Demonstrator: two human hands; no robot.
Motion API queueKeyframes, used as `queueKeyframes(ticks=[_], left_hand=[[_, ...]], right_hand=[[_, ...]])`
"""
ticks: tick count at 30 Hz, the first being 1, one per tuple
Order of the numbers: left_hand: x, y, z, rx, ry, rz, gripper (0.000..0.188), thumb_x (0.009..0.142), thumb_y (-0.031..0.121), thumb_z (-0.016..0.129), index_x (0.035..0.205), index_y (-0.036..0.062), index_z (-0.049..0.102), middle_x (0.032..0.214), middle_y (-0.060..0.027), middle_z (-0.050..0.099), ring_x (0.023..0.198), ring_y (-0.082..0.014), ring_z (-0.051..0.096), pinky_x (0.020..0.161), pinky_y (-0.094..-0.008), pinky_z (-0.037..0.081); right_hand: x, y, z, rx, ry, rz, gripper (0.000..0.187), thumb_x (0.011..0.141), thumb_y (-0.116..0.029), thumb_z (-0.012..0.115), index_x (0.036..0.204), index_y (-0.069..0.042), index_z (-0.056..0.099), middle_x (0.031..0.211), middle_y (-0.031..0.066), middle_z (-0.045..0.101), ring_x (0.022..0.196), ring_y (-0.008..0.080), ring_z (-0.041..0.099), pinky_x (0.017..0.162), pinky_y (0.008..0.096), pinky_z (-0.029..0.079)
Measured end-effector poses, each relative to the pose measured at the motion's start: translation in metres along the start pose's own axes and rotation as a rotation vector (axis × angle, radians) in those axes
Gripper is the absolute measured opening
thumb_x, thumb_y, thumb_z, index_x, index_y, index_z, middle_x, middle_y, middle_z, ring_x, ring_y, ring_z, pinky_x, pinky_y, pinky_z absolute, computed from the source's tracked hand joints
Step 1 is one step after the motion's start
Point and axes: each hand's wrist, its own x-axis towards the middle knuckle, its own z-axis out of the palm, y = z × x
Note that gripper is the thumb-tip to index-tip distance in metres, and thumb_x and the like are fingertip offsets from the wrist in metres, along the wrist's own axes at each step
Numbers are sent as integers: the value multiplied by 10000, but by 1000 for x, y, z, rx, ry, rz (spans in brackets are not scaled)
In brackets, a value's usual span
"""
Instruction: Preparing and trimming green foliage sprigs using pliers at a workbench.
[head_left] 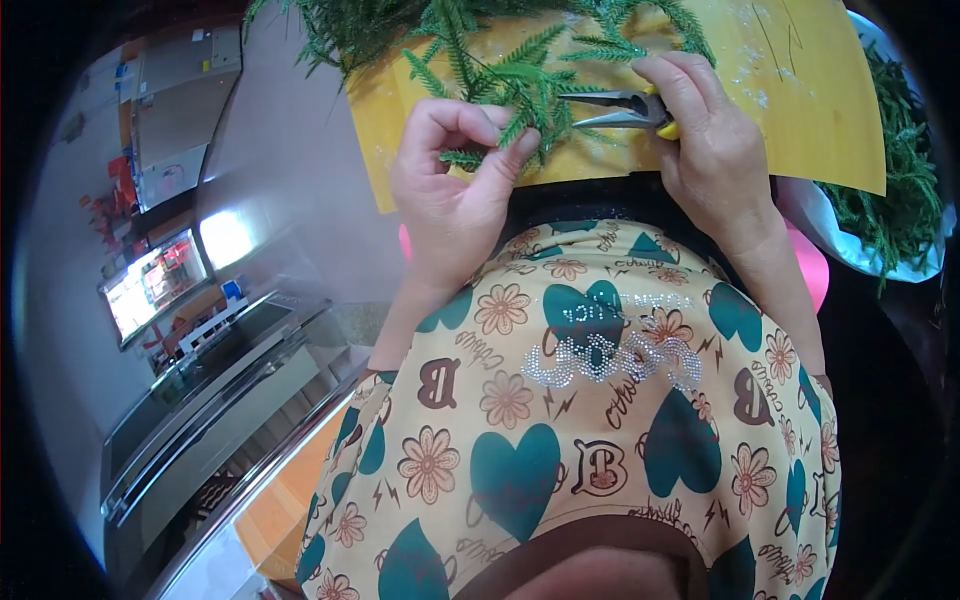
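Left hand [455, 180] pinches green fern-like sprig [500, 85] between thumb and fingers, over yellow tabletop [820, 110]. Right hand [700, 140] closed around yellow-handled pliers [625, 108], jaw tips at sprig stem.

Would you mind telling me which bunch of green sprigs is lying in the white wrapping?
The bunch at the right edge, resting in white wrapping beside the yellow board; the other green sprigs lie on that board by the hands.
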Motion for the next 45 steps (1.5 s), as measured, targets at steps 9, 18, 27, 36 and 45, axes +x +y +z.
queueKeyframes(ticks=[9, 18, 27, 36, 45], left_hand=[[5, -12, 23, -20, 61, 249, 266, 677, -11, 744, 755, 38, 494, 746, -71, 609, 668, -116, 583, 598, -232, 469], [12, -19, 43, 129, 55, 455, 258, 624, -2, 750, 716, 53, 516, 683, -77, 610, 596, -173, 597, 538, -264, 462], [14, -28, 54, 295, 75, 746, 234, 582, -18, 689, 701, 92, 521, 662, -49, 594, 552, -209, 566, 484, -294, 398], [16, -31, 57, 345, 63, 778, 213, 570, -40, 619, 700, 96, 519, 653, -51, 576, 572, -220, 566, 504, -305, 401], [12, -29, 57, 327, 57, 692, 225, 572, -59, 627, 704, 98, 535, 648, -51, 568, 550, -223, 551, 486, -306, 391]], right_hand=[[3, -6, 0, -158, 45, 64, 526, 625, 70, 598, 1118, -81, 498, 1056, 120, 542, 871, 314, 581, 698, 353, 498], [2, -4, 2, -199, 56, 90, 505, 635, 26, 612, 1113, -82, 490, 1032, 97, 544, 863, 296, 588, 686, 341, 503], [-1, -6, 9, -272, 79, 108, 505, 646, -14, 614, 1128, -82, 479, 1031, 77, 545, 844, 265, 596, 648, 327, 508], [-1, -6, 12, -373, 96, 84, 481, 644, -47, 614, 1109, -78, 497, 1023, 67, 548, 854, 239, 594, 643, 308, 509], [2, -10, 6, -381, 116, 78, 457, 645, -17, 594, 1088, -85, 508, 1008, 57, 553, 858, 232, 588, 649, 301, 505]])
